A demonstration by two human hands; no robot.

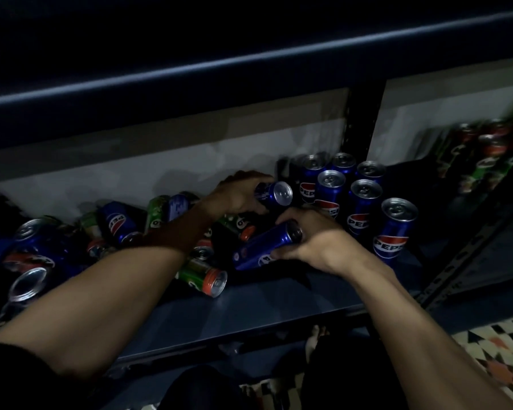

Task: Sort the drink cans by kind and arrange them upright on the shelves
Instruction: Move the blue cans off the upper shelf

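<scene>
Blue cans are gripped one in each hand: left hand point(240, 194) closed round a tilted can point(273, 195), right hand point(314, 242) round another lying can point(265, 244), both just beside the upright blue cans point(362, 202) on the shelf point(279, 300); green cans point(203, 276) are left toppled

Dark shelf point(279, 303) bears upright Pepsi cans point(365, 202) beside toppled mixed cans point(202, 276).

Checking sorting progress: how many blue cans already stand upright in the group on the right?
6: three in the back row, two in the middle, one nearest. Others may be hidden behind.
</scene>
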